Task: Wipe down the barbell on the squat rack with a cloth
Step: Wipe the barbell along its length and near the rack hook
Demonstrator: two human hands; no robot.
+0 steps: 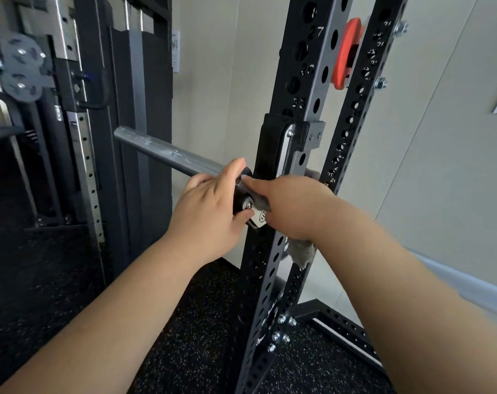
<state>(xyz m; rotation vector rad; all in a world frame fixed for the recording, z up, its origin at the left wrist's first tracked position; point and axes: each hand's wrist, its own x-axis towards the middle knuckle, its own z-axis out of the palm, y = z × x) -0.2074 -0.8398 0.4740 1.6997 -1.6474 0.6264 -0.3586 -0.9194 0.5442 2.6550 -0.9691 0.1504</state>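
Head cam: the barbell point(167, 152) sits in the hook on the black squat rack point(304, 66), with its grey end sticking out left. The left hand point(210, 206) is curled round the bar at the collar. The right hand point(292, 206), just beside it, grips the bunched grey cloth point(301, 254), index finger stretched onto the collar.

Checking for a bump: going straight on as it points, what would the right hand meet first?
The right hand would probably meet the black collar first, left hand just beyond; depth unclear.
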